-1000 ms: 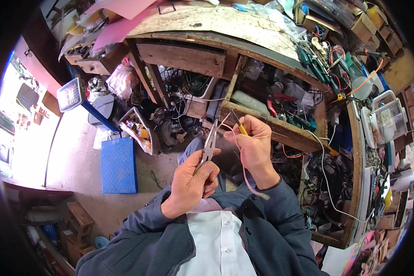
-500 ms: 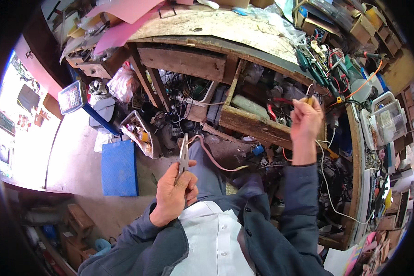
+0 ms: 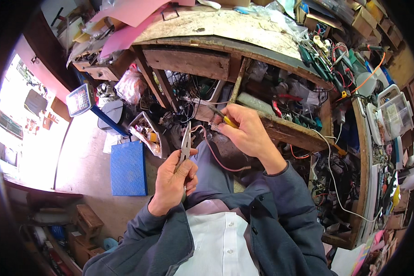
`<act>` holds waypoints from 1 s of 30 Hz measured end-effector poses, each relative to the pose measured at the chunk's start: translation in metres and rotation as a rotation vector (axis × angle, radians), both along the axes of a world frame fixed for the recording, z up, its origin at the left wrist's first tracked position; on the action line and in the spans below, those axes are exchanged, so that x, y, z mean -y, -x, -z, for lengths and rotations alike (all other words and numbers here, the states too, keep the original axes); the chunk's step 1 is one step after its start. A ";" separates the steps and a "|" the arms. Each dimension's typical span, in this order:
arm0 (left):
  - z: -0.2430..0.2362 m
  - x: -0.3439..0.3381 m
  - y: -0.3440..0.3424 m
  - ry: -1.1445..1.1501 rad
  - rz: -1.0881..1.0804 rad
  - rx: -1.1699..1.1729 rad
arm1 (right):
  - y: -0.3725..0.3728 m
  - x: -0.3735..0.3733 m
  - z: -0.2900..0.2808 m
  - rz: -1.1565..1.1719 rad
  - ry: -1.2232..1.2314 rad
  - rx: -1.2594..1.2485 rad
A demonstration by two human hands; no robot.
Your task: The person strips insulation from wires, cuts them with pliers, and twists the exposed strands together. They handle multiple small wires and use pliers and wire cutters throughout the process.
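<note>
My left hand is closed around the handles of a pair of long-nose pliers, jaws pointing up and away from me. A pinkish cord curves from beside the jaws over my lap to a loose end on the right. Whether the jaws grip that cord, I cannot tell. Right of the pliers and a little higher, my right hand pinches a slim tool with a yellow handle. Its dark end points up and left; my fingers hide the rest, so its exact kind is unclear.
Ahead is a wooden workbench with an open drawer full of plastic bags and tools. Pliers and wires crowd its right side. On the left stand a platform scale and a white bin. A white cord hangs at right.
My right hand has come from above the drawer's right side, leftward and nearer, with the yellow-handled tool in it. My left hand still holds the pliers in about the same place.
</note>
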State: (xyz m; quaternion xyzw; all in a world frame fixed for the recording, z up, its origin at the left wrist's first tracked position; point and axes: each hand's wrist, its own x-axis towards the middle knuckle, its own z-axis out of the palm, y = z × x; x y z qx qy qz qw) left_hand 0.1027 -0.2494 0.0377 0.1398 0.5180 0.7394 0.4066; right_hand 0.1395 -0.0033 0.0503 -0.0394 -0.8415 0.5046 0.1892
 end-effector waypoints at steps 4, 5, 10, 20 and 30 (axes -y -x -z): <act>0.001 -0.001 -0.001 -0.011 0.027 0.016 | 0.006 0.009 -0.001 -0.206 0.450 0.051; 0.002 -0.001 -0.001 -0.007 0.030 0.016 | 0.005 0.014 -0.002 -0.231 0.499 0.040; -0.002 -0.007 -0.001 0.026 0.054 0.040 | 0.001 0.022 0.005 -0.144 0.474 -0.040; -0.005 -0.005 0.006 0.055 0.114 0.069 | -0.005 0.010 0.002 -0.126 0.096 -0.130; -0.003 -0.007 0.004 0.033 0.119 0.085 | -0.007 0.026 0.009 -0.122 0.609 -0.014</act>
